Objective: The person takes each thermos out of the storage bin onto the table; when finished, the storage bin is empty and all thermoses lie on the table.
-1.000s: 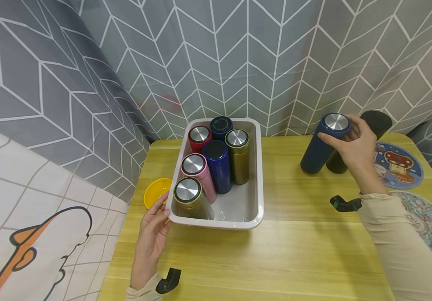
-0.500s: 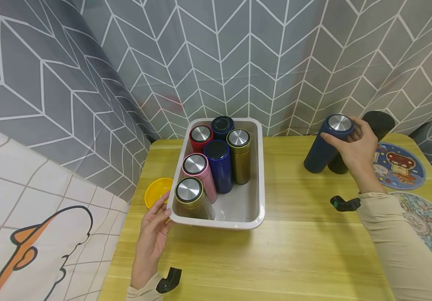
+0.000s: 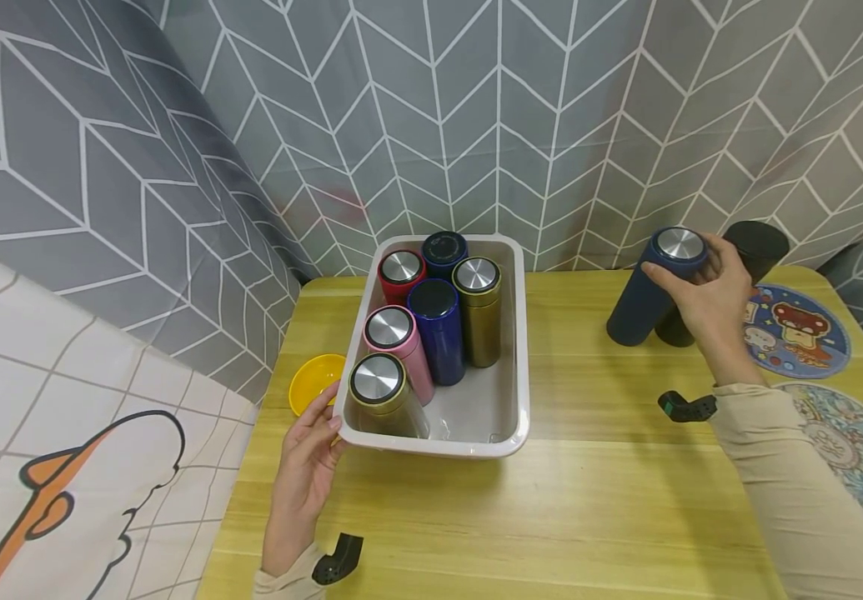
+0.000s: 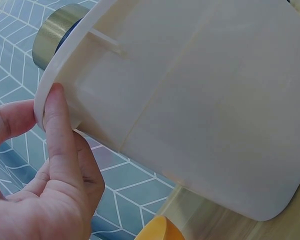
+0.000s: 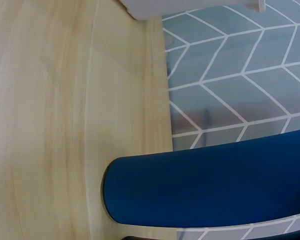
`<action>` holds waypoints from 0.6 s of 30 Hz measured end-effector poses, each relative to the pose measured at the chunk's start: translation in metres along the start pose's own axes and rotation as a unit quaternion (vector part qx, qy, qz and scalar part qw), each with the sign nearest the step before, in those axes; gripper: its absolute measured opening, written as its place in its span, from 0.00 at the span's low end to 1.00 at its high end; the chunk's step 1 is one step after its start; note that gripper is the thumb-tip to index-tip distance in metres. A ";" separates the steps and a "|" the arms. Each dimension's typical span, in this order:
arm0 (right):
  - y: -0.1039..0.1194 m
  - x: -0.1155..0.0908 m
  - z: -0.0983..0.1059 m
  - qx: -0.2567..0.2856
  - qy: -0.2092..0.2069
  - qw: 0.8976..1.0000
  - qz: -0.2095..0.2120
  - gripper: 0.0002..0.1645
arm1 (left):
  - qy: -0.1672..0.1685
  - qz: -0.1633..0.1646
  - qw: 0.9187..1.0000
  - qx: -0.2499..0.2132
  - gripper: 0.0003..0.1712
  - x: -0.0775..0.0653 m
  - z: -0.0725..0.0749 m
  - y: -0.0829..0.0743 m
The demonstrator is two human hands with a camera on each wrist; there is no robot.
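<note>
In the head view, a pale yellow wood-grain desk (image 3: 581, 508) spreads across 6 o'clock. A yellow bowl (image 3: 314, 382) sits on it toward 8 o'clock. A round blue mat (image 3: 806, 333) with a brown cartoon bear lies at 3 o'clock, a multicoloured round mat (image 3: 855, 446) toward 4. Grey chevron curtain (image 3: 476, 108) hangs at 12; white checked cloth (image 3: 198, 433) with an orange-and-white figure (image 3: 93, 492) fills 8, farther out.

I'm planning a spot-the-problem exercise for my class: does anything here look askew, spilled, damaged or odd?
Nothing stands out. The six bottles in the white tub stand lids up, no spill shows on the table, and the navy bottle in the right grip shows no visible damage.
</note>
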State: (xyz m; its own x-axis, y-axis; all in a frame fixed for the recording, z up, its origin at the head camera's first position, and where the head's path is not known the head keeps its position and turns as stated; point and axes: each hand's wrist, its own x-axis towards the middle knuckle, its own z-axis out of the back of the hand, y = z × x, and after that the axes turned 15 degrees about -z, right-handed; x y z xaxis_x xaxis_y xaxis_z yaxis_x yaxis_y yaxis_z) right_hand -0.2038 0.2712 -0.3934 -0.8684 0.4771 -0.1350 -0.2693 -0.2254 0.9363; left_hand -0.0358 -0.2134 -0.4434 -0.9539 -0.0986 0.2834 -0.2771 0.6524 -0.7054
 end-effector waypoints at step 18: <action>0.006 -0.007 -0.006 0.027 -0.039 0.995 0.087 0.43 | -0.018 0.011 1.000 0.011 0.27 0.000 0.000 0.000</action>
State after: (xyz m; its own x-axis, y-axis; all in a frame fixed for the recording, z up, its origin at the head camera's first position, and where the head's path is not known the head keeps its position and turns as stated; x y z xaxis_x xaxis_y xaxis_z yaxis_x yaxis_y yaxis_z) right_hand -0.2022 0.2614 -0.3893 -0.8643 0.5000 0.0540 -0.0940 -0.2660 0.9594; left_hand -0.0360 -0.2135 -0.4431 -0.9633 -0.1108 0.2445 -0.2576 0.6388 -0.7249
